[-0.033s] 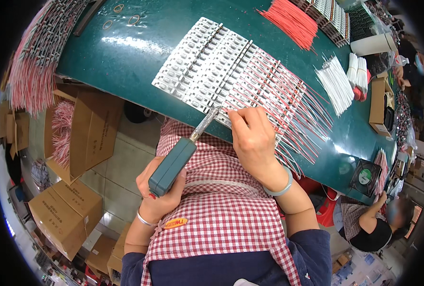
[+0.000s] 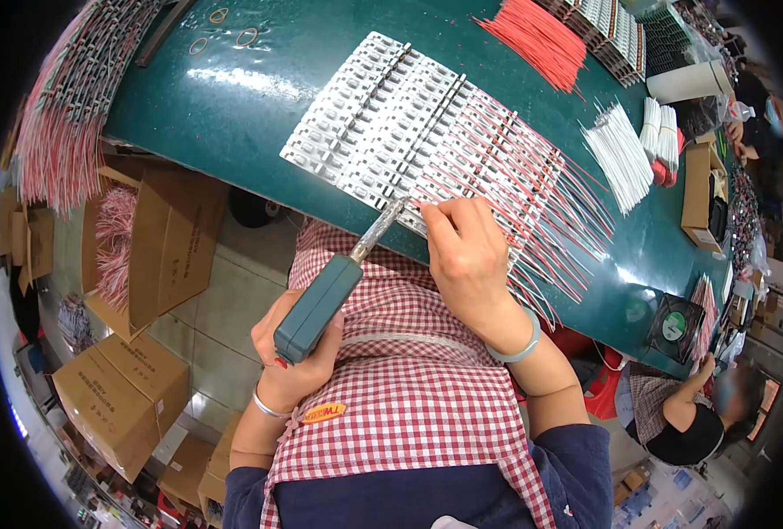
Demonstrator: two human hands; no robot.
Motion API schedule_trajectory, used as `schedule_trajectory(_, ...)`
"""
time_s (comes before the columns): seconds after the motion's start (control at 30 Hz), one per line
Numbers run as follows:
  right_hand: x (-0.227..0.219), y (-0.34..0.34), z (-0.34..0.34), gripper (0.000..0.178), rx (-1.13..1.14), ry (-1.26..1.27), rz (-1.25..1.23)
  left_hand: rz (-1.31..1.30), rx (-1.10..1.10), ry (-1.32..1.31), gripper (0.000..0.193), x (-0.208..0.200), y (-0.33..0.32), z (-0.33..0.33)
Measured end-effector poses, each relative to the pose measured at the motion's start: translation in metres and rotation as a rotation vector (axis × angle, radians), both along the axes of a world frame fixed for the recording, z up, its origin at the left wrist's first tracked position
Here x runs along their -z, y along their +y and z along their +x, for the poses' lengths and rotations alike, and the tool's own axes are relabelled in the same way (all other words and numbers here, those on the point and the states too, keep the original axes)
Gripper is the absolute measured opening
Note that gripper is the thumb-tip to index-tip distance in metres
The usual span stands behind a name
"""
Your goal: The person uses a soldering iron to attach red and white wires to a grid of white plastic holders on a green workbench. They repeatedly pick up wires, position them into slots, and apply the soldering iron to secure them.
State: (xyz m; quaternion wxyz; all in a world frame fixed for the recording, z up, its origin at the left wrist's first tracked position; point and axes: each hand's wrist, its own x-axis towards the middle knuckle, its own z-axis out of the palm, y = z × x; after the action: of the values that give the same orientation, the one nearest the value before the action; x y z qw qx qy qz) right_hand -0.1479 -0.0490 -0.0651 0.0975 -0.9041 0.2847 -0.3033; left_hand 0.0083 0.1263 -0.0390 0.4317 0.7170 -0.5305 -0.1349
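Note:
My left hand (image 2: 299, 344) is wrapped round the dark green handle of a soldering iron (image 2: 319, 309). The iron's metal barrel slants up to the near edge of a panel of small white circuit boards (image 2: 369, 115) lying on the table. Close to the tip, my right hand (image 2: 469, 247) pinches thumb against fingers; a thin red wire (image 2: 418, 204) shows at the fingertips, most of it hidden by the hand. Rows of red, white and dark wires (image 2: 554, 207) stick out from the right half of the panel. The left half carries no wires.
The green table (image 2: 215, 115) holds red wires (image 2: 537, 40), white wires (image 2: 619, 154), rubber bands (image 2: 247, 36) and a small black fan (image 2: 676, 328). Wired boards (image 2: 74, 106) hang over its left end. Cardboard boxes (image 2: 175, 238) stand left below. A co-worker (image 2: 691, 410) sits at right.

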Motion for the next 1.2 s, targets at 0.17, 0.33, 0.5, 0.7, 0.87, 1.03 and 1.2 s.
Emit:
schedule_trajectory(0.17,-0.001,0.000,0.001,0.013,0.012,0.017,-0.002,-0.004,-0.005,0.007,0.014,-0.003,-0.001,0.000)
schedule_trajectory(0.33,-0.003,0.001,0.002,0.012,0.022,0.021,0.002,-0.013,0.005,-0.002,0.014,-0.002,-0.001,0.000)
schedule_trajectory(0.5,-0.003,0.001,0.003,0.014,0.018,0.033,-0.015,0.001,0.018,-0.012,0.014,0.002,0.000,0.000)
schedule_trajectory(0.7,-0.002,0.001,0.003,0.015,0.016,0.060,-0.014,0.004,0.029,-0.015,0.016,0.003,0.003,0.001)
schedule_trajectory(0.87,-0.004,0.001,0.004,0.014,0.016,0.056,-0.001,0.036,-0.027,0.120,0.019,0.010,0.016,-0.001)
schedule_trajectory(1.03,-0.003,0.002,0.004,0.014,0.018,0.060,0.000,0.039,-0.013,0.093,0.021,0.005,0.014,0.000)
schedule_trajectory(1.2,-0.009,0.000,-0.003,0.021,-0.015,0.029,0.032,0.054,-0.012,0.103,0.024,0.002,0.015,0.000)
